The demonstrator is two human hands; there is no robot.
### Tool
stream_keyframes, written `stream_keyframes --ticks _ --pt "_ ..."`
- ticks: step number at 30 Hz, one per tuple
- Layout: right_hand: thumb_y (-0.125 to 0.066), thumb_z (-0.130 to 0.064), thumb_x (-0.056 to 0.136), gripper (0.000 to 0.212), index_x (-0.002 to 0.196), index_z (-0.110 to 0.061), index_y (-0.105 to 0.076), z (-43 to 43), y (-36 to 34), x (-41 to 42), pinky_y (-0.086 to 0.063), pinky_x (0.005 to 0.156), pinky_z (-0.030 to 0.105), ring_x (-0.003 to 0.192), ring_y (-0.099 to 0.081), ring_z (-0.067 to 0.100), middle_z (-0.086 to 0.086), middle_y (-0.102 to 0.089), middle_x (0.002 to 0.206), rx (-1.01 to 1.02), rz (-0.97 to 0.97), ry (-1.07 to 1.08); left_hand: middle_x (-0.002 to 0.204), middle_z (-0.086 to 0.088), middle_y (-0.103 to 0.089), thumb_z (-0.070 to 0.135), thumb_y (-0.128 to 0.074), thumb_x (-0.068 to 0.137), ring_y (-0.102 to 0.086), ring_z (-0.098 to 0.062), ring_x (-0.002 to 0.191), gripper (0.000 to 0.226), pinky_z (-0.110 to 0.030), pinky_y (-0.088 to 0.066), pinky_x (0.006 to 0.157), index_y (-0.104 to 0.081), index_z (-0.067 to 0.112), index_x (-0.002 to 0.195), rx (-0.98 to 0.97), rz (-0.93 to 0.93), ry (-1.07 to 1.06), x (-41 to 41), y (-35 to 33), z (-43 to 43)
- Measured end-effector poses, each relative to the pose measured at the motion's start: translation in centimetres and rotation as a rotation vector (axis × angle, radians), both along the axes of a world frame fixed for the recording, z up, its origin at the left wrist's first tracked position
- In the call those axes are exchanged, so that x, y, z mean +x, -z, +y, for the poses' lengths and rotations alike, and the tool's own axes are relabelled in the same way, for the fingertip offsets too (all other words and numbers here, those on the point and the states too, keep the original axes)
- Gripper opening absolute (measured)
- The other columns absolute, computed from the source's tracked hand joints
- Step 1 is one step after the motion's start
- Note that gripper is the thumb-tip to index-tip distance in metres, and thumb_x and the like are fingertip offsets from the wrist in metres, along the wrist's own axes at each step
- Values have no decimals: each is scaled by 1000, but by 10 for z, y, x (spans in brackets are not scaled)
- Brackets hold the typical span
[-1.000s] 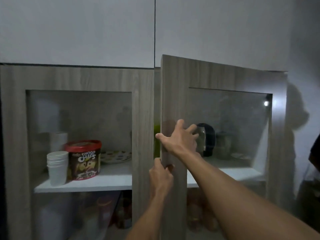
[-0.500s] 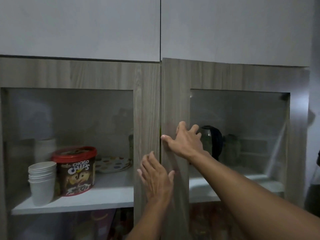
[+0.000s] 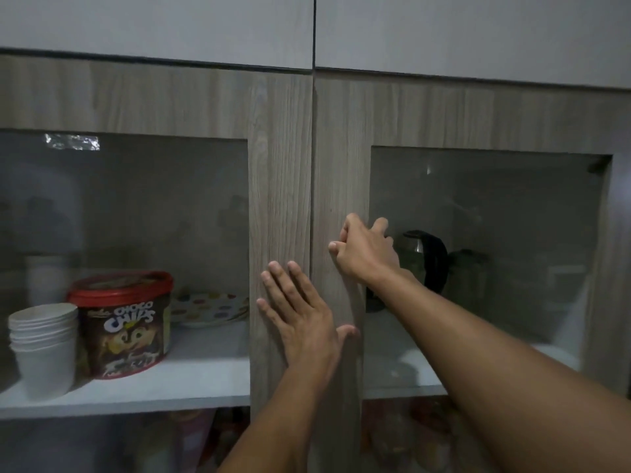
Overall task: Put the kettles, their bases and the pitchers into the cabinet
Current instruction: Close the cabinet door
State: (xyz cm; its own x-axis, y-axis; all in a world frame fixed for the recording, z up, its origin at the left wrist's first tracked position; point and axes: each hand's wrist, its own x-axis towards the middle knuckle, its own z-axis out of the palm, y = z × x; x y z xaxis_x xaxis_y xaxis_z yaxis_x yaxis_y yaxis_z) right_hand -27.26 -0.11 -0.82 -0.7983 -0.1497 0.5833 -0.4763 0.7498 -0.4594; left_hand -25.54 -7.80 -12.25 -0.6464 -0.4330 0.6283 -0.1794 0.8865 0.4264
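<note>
The wood-grain cabinet has two glass-paned doors, both flush with the frame. My left hand lies flat with spread fingers across the seam between the left door and the right door. My right hand rests higher on the right door's stile, fingers curled, holding nothing. Behind the right pane a dark kettle with a black handle stands on the white shelf, partly hidden by my right forearm. A dim pitcher-like shape stands right of it.
Behind the left pane the shelf carries a stack of white paper cups, a red-lidded Choco Chips tub and a dotted plate. Blurred items fill the lower shelf. White upper cabinet doors hang above.
The right door swung from ajar to flush with the frame. My left hand went from gripping its edge to lying flat on the seam. My right hand's fingers curled.
</note>
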Motion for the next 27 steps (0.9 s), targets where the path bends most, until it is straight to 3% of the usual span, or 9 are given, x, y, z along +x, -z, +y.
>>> stream_keyframes --ticks 6,13,20,27 --pt "-60 -32 95 27 114 -18 -47 1 6 5 -55 87 47 105 -55 33 15 -39 128 55 -34 32 133 -24 59 57 -74 70 52 -43 126 144 -65 22 106 50 16 132 -86 -133 78 5 6 6" --pt "-61 -35 95 29 114 -19 -47 5 5 0 -56 84 47 98 -59 32 13 -40 126 96 -39 37 135 -22 57 53 -75 71 53 -41 126 139 -64 22 107 43 21 138 -106 -172 77 3 12 7" --pt "-63 -36 93 31 113 -20 -46 11 6 -7 -52 71 36 91 -58 26 12 -39 124 88 19 -28 131 -22 61 58 -73 70 56 -41 122 140 -65 21 108 45 20 137 -131 -231 22 2 9 8" --pt "-71 -29 86 30 106 -21 -49 20 7 -8 -57 74 37 89 -60 24 8 -38 124 81 -24 -59 131 -21 61 53 -73 73 50 -43 127 141 -64 15 112 51 21 132 -174 -266 -28 8 10 10"
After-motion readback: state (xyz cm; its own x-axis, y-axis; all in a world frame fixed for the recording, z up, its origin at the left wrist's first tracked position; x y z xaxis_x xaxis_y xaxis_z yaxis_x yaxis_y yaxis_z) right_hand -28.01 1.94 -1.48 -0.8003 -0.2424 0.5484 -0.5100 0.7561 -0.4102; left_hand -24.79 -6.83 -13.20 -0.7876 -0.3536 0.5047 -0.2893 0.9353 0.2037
